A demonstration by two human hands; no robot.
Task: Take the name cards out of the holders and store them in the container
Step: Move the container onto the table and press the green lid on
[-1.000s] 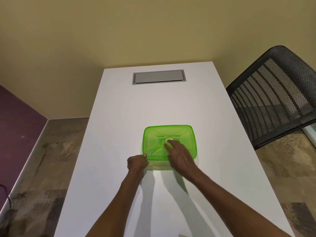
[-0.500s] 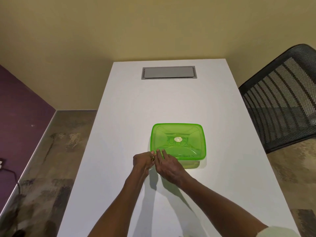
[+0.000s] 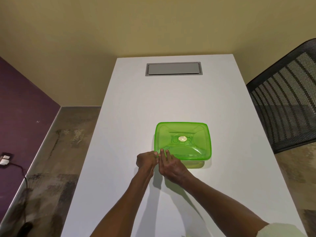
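1. The green container lid (image 3: 183, 140) bears raised letters across its middle, too faint and partly covered to read.
2. A small round sticker (image 3: 182, 138) sits over those letters; its print is illegible.

One head-worn wide-angle view, forward and down along the white table (image 3: 171, 103), hands close below.

— Where are you working?
— You're in an office or meeting room: a long white tabletop (image 3: 153, 103) has a grey cable-access hatch (image 3: 174, 69) set flush into its far end.
— What else shows it?
— A black mesh office chair (image 3: 283, 106) stands at your right, with plain yellow walls (image 3: 136, 31), one purple wall (image 3: 20, 103) and a wall socket (image 3: 4, 159) behind.
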